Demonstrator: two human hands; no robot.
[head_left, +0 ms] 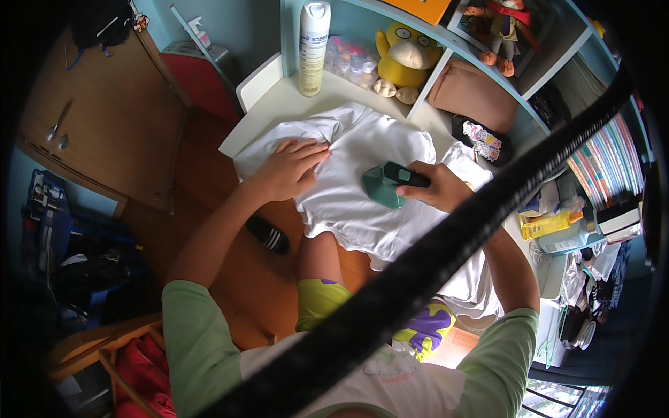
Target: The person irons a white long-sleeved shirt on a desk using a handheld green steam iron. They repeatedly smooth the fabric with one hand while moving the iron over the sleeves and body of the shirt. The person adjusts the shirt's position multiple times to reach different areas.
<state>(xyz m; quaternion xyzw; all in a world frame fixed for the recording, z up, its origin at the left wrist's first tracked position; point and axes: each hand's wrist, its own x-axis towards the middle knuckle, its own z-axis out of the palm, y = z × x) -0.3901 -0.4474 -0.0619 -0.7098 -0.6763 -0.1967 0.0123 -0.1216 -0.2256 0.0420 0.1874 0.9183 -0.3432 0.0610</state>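
Observation:
A white cotton shirt (373, 136) is spread over a white desk (274, 102), with its near edge hanging down over the front. My left hand (292, 168) rests palm down on the shirt's left part, pressing on the cloth near some folds. In my right hand (444, 185) is a green handheld iron (384, 189), gripped by its dark handle. The iron sits on the middle of the shirt, and its underside is hidden from view. Wrinkles show in the cloth around it.
A white spray can (313, 52) stands at the desk's back left. Behind the shirt are a yellow plush duck (407, 57), a brown bag (473, 94) and a black pouch (481, 140). Bottles (554, 224) stand at right. A blurred black strap (418, 277) crosses the view diagonally.

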